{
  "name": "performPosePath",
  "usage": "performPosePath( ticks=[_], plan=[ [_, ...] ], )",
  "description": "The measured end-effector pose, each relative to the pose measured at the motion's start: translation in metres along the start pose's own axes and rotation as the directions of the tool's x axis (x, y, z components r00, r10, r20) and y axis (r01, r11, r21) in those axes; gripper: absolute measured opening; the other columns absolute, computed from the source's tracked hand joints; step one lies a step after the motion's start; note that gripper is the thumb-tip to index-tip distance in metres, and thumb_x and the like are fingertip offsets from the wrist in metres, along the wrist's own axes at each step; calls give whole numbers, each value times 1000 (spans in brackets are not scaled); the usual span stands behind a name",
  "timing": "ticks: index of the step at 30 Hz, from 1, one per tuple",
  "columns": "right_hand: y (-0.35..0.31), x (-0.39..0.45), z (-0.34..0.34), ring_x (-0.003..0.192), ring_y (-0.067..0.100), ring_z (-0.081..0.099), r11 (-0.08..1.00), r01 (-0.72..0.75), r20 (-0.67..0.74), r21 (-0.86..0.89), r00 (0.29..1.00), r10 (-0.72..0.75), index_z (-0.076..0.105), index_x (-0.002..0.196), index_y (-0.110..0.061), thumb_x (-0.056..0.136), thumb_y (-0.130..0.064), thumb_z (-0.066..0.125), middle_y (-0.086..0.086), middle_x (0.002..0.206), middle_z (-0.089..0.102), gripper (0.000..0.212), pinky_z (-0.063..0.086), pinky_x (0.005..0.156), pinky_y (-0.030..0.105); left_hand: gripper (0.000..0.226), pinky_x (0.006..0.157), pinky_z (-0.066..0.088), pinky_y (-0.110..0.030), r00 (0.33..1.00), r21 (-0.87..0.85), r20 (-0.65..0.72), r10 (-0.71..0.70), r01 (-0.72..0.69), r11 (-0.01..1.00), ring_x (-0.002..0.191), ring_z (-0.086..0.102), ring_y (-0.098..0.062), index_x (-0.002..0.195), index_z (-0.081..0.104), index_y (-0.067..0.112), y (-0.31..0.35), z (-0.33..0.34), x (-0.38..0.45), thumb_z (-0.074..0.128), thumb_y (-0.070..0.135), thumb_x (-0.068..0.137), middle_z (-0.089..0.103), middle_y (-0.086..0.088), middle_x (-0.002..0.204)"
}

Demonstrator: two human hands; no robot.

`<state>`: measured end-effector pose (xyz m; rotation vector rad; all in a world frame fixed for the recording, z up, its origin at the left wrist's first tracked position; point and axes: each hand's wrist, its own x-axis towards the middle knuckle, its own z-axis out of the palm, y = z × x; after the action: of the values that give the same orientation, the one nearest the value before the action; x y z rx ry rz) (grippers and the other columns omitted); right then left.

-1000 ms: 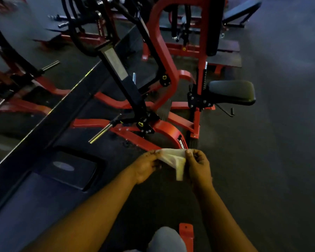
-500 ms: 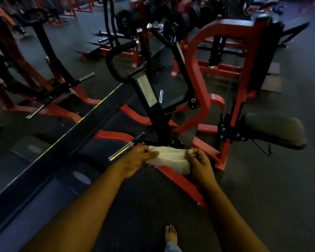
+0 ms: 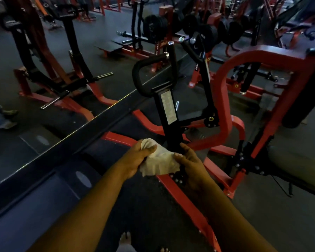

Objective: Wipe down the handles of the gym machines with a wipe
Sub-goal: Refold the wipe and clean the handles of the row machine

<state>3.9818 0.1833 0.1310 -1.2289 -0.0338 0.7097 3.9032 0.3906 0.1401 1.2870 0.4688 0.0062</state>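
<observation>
While the label plate (image 3: 168, 107) on the black lever arm (image 3: 171, 124) is too blurry to read, the wipe (image 3: 159, 161) is easy to spot: white, crumpled, bunched between both hands in front of that arm. Left hand (image 3: 137, 157) has fingers curled round its top, right hand (image 3: 190, 163) pinches its other end. The looped black handle (image 3: 140, 73) sits above, untouched. The seat pad (image 3: 298, 166) is cut off on the right.

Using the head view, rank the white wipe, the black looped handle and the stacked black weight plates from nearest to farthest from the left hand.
1. The white wipe: gripped by the left hand itself.
2. The black looped handle: above the hands, up the machine's black arm.
3. The stacked weight plates: far back, upper centre.
</observation>
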Motion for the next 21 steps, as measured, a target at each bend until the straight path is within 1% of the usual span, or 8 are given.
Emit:
performPosePath(
  ticks=[2,6,8,12,14,17,19,21],
  plan=[
    [1,12,12,113,33,69,994,97,-3,-40,995,-97,51,144,-21,89,-6,72,15,123,71,60,56,93,50,73,88,61,-39,1000,42,-22,-7,8,999,116,68,-23,146,47,22,2,-23,13,84,34,84,63,-6,139],
    [-2,28,45,95,24,73,965,185,-102,-189,973,-206,69,125,-14,96,-2,63,19,116,72,31,60,78,34,127,102,56,-43,999,117,-50,-16,22,993,135,53,-25,162,15,39,9,-62,37,96,42,65,38,-2,155],
    [-1,35,59,89,21,73,962,180,-122,-205,971,-208,71,121,-12,98,0,61,16,112,74,28,60,70,28,115,107,52,-48,996,210,-63,59,-44,977,136,51,-24,159,25,41,15,-79,51,93,48,66,39,-2,155],
    [0,49,82,95,18,75,975,160,-149,-155,972,-184,69,126,-13,96,1,62,6,115,75,34,60,71,27,45,101,56,-47,961,367,-73,268,-224,903,124,61,-21,132,62,39,31,-98,69,77,24,92,60,1,137],
    [-1,57,88,102,20,73,979,165,-152,-117,972,-182,67,129,-15,97,1,61,5,118,74,36,61,79,30,47,97,58,-38,958,383,-30,286,-253,888,123,61,-17,135,62,34,41,-103,74,78,21,92,62,7,133],
    [-6,66,90,113,23,70,972,201,-146,-120,965,-217,64,134,-14,97,5,58,3,124,73,41,58,93,40,85,96,53,-21,962,376,130,239,-271,886,130,46,2,153,39,43,53,-106,75,83,15,86,43,22,145],
    [-13,73,84,115,23,69,949,227,-139,-220,955,-260,64,134,-12,94,7,62,4,126,72,44,57,96,42,93,97,52,-21,951,423,202,234,-300,855,131,47,1,149,35,57,59,-107,79,82,8,85,42,18,150],
    [-21,79,78,113,21,70,893,256,-132,-370,937,-323,68,130,-11,90,5,69,5,123,73,43,59,94,38,81,84,50,-8,939,522,188,288,-344,780,112,63,-5,144,45,52,65,-104,83,77,3,88,58,6,139]
  ],
)
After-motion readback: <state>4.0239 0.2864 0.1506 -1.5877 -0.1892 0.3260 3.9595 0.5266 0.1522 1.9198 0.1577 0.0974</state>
